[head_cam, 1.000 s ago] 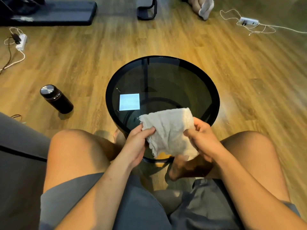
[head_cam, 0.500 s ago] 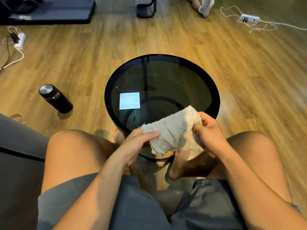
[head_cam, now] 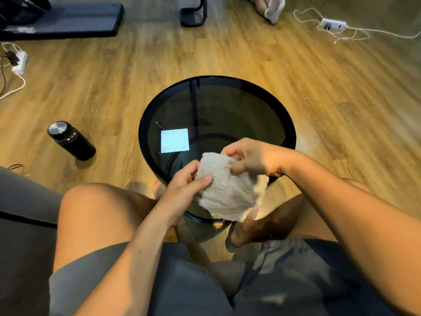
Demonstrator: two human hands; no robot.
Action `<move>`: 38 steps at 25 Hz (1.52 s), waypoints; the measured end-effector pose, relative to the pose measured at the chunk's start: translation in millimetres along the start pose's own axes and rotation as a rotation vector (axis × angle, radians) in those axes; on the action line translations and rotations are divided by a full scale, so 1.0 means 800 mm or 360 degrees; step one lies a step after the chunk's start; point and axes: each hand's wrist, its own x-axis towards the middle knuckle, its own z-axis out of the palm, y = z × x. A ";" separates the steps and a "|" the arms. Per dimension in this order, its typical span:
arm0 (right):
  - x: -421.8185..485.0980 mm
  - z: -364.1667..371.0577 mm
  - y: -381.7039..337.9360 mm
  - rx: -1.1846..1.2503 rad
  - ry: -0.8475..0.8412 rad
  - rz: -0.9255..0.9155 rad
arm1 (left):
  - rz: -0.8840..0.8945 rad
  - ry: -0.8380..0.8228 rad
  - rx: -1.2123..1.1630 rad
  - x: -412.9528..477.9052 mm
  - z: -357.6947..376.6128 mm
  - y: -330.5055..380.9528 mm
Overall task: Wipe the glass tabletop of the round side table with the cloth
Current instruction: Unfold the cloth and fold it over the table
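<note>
A round side table with a dark glass top [head_cam: 227, 115] and black rim stands on the wooden floor between my knees. A bright square of light reflects on the glass at its left. An off-white terry cloth [head_cam: 227, 190] hangs bunched over the table's near edge, held up off the glass. My left hand [head_cam: 184, 190] pinches its left side, thumb on top. From above, my right hand [head_cam: 252, 158] grips the cloth's upper edge with curled fingers. The near rim is hidden behind the cloth and both hands.
A black flask with a steel lid [head_cam: 70, 141] lies on the floor left of the table. Power strips with cables lie at far left [head_cam: 19, 62] and far right [head_cam: 333, 23]. A dark mat [head_cam: 68, 21] and a black frame [head_cam: 193, 17] sit at the back. A grey seat is at my left.
The cloth went from spread flat between both hands to bunched. My right hand moved up and left over the cloth's top edge; my left hand stayed at its left side.
</note>
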 end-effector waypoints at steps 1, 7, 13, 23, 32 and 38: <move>0.003 -0.002 0.003 0.0096 0.0023 0.0017 | -0.0009 -0.0005 -0.0030 -0.001 -0.002 0.000; -0.002 0.000 0.035 0.0473 0.0179 0.0091 | 0.0083 -0.0066 0.0120 -0.003 -0.004 0.001; -0.010 0.015 0.070 0.0395 -0.0126 0.0319 | 0.0000 0.0201 0.0038 0.001 0.000 -0.003; -0.010 -0.024 0.044 0.0699 0.0398 0.0054 | 0.0211 0.0563 -0.0074 0.010 -0.007 0.008; 0.013 -0.042 0.010 0.0234 0.0744 -0.0175 | 0.0271 0.0658 0.0159 0.048 -0.020 0.065; 0.038 -0.044 0.045 -0.0097 0.1138 -0.0364 | 0.0397 0.0480 0.0773 0.088 -0.032 0.071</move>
